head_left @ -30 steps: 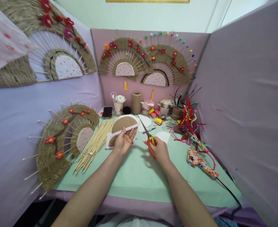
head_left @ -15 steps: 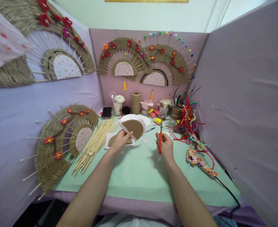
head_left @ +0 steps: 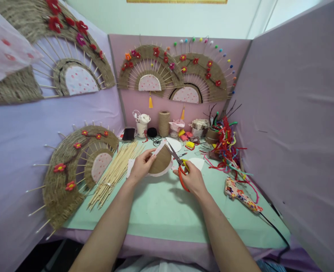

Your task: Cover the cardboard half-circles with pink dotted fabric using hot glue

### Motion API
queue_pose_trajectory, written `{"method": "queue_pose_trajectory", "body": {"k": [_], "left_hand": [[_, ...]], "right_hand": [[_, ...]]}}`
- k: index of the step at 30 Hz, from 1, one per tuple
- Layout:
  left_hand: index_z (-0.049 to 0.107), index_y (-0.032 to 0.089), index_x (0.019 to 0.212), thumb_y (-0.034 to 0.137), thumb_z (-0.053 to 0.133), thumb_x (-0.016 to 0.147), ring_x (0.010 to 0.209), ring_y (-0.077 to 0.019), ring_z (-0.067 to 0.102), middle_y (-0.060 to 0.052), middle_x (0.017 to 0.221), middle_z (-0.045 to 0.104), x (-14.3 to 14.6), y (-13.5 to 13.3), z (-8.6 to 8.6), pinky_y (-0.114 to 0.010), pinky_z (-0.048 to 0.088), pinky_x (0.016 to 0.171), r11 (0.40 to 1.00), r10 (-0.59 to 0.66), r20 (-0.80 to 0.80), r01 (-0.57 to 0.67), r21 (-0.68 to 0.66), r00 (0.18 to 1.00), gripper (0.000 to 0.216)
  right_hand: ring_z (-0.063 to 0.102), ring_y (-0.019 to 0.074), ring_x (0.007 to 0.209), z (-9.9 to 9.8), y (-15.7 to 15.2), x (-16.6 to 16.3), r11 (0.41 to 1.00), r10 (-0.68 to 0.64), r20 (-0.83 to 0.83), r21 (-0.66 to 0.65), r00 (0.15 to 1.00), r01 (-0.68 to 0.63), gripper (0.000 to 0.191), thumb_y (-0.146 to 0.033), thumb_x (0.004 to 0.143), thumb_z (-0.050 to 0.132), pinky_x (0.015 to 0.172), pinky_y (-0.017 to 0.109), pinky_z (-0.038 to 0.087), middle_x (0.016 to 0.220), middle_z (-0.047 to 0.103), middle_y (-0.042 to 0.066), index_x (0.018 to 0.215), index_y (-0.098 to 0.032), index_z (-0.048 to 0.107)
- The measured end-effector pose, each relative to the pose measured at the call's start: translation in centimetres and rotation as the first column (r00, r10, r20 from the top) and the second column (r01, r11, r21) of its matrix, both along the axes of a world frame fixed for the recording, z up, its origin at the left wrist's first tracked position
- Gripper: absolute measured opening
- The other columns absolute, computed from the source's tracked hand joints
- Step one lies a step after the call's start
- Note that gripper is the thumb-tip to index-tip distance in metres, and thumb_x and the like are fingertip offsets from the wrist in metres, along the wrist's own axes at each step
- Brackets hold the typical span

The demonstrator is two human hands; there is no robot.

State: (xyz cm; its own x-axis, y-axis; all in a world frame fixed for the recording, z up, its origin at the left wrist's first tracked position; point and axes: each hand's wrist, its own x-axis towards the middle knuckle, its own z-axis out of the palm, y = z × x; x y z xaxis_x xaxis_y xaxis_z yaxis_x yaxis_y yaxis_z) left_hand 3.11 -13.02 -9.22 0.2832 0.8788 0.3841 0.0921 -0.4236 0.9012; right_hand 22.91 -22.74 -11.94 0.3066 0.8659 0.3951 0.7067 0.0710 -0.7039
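Note:
Between its thumb and fingers, my left hand [head_left: 141, 164] pinches a brown cardboard half-disc [head_left: 160, 160] backed with spotted pale cloth that sticks out past its edge. My right hand [head_left: 192, 177] has its fingers through the handles of a pair of scissors [head_left: 179, 161], red and yellow. The blades are apart and point up and left, at the upper corner of the cloth border. Behind my left hand, a second cloth-edged piece lies on the table, mostly hidden. White paper pieces [head_left: 173, 145] lie beyond the scissors, one partly behind my right hand.
Left of my hand lies a bundle of thin sticks [head_left: 114, 173]. A flower-patterned glue gun [head_left: 242, 194] with a black cord rests at the right. Twine [head_left: 163, 124], jars and pipe cleaners [head_left: 226, 141] line the back. Decorated twine fans [head_left: 80, 166] lean and hang on the partitions.
My left hand has turned the half-disc so its straight edge slants the other way. My right hand has brought the scissors left, tilted them and opened the blades at the cloth's corner.

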Motion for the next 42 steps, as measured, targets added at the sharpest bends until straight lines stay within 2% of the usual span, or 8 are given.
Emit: {"method": "queue_pose_trajectory", "body": {"k": [4, 9, 17, 26, 34, 37, 40, 42], "left_hand": [[0.070, 0.024, 0.103, 0.030, 0.067, 0.072, 0.081, -0.0186, 0.060, -0.004, 0.092, 0.071, 0.1, -0.3, 0.0, -0.024, 0.042, 0.073, 1.000, -0.005, -0.027, 0.005, 0.004, 1.000, 0.031], [0.069, 0.025, 0.106, 0.031, 0.063, 0.076, 0.085, -0.0199, 0.060, -0.004, 0.097, 0.071, 0.2, -0.6, 0.2, -0.025, 0.043, 0.074, 0.999, -0.037, -0.110, 0.041, 0.034, 0.993, 0.031], [0.073, 0.025, 0.097, 0.029, 0.070, 0.068, 0.100, -0.0258, 0.059, -0.005, 0.105, 0.070, 0.1, -0.8, 0.5, -0.031, 0.043, 0.089, 0.993, -0.086, -0.008, 0.085, -0.084, 0.996, 0.029], [0.070, 0.028, 0.105, 0.032, 0.062, 0.076, 0.101, -0.0256, 0.060, -0.004, 0.110, 0.068, -0.1, -0.4, -0.1, -0.031, 0.045, 0.086, 0.995, -0.088, -0.187, 0.094, 0.019, 0.978, 0.030], [0.073, 0.026, 0.096, 0.027, 0.068, 0.070, 0.102, -0.0259, 0.060, -0.004, 0.107, 0.070, 0.1, -0.8, 0.4, -0.031, 0.044, 0.088, 0.989, -0.108, -0.050, 0.103, -0.106, 0.993, 0.027], [0.074, 0.025, 0.091, 0.025, 0.069, 0.069, 0.102, -0.0256, 0.060, -0.005, 0.104, 0.071, 0.1, -0.9, 0.5, -0.030, 0.044, 0.087, 0.981, -0.100, 0.017, 0.101, -0.164, 0.995, 0.023], [0.073, 0.024, 0.095, 0.027, 0.069, 0.070, 0.102, -0.0247, 0.060, -0.006, 0.106, 0.070, 0.1, -0.9, 0.5, -0.029, 0.043, 0.088, 0.988, -0.099, 0.001, 0.099, -0.123, 0.995, 0.025], [0.071, 0.024, 0.100, 0.030, 0.067, 0.072, 0.101, -0.0241, 0.060, -0.006, 0.108, 0.069, 0.0, -0.8, 0.5, -0.030, 0.043, 0.087, 0.993, -0.091, -0.028, 0.088, -0.084, 0.995, 0.030]], "right_hand": [[0.047, 0.0141, 0.061, -0.1, 0.1, 0.1, 1.000, -0.010, 0.049, 0.018, 0.999, 0.009, 0.035, -0.050, 0.073, 0.055, 0.056, 0.024, 0.034, 0.069, 0.053, -0.001, 0.090, -0.020, 0.058], [0.045, 0.0131, 0.059, -0.5, 0.3, 0.3, 0.999, -0.051, 0.076, 0.017, 0.996, 0.050, 0.035, -0.052, 0.073, 0.056, 0.054, 0.023, 0.032, 0.066, 0.051, -0.002, 0.087, -0.019, 0.059], [0.042, 0.0134, 0.056, -0.4, 0.3, 0.7, 0.995, -0.100, 0.158, 0.026, 0.982, 0.097, 0.039, -0.058, 0.074, 0.054, 0.051, 0.024, 0.028, 0.061, 0.050, -0.002, 0.082, -0.020, 0.059], [0.042, 0.0133, 0.055, -0.1, 0.2, 0.8, 0.990, -0.132, 0.155, -0.022, 0.979, 0.137, 0.043, -0.065, 0.070, 0.056, 0.050, 0.024, 0.025, 0.061, 0.054, -0.001, 0.078, -0.022, 0.060], [0.043, 0.0138, 0.054, 0.1, 0.0, 0.8, 0.985, -0.143, 0.140, -0.080, 0.980, 0.156, 0.043, -0.066, 0.069, 0.055, 0.049, 0.024, 0.023, 0.061, 0.058, -0.001, 0.075, -0.024, 0.061], [0.040, 0.0131, 0.052, -0.1, 0.1, 0.8, 0.984, -0.139, 0.103, -0.095, 0.985, 0.149, 0.042, -0.064, 0.069, 0.057, 0.048, 0.024, 0.023, 0.056, 0.055, -0.001, 0.067, -0.023, 0.058], [0.038, 0.0121, 0.050, -0.3, 0.1, 1.1, 0.989, -0.142, -0.035, -0.040, 0.989, 0.141, 0.041, -0.062, 0.072, 0.055, 0.048, 0.023, 0.026, 0.055, 0.055, -0.002, 0.065, -0.021, 0.057], [0.041, 0.0122, 0.051, -0.4, 0.2, 1.4, 0.981, -0.191, -0.120, 0.012, 0.974, 0.194, 0.043, -0.062, 0.074, 0.054, 0.050, 0.023, 0.029, 0.058, 0.058, 0.000, 0.067, -0.019, 0.058]]}}
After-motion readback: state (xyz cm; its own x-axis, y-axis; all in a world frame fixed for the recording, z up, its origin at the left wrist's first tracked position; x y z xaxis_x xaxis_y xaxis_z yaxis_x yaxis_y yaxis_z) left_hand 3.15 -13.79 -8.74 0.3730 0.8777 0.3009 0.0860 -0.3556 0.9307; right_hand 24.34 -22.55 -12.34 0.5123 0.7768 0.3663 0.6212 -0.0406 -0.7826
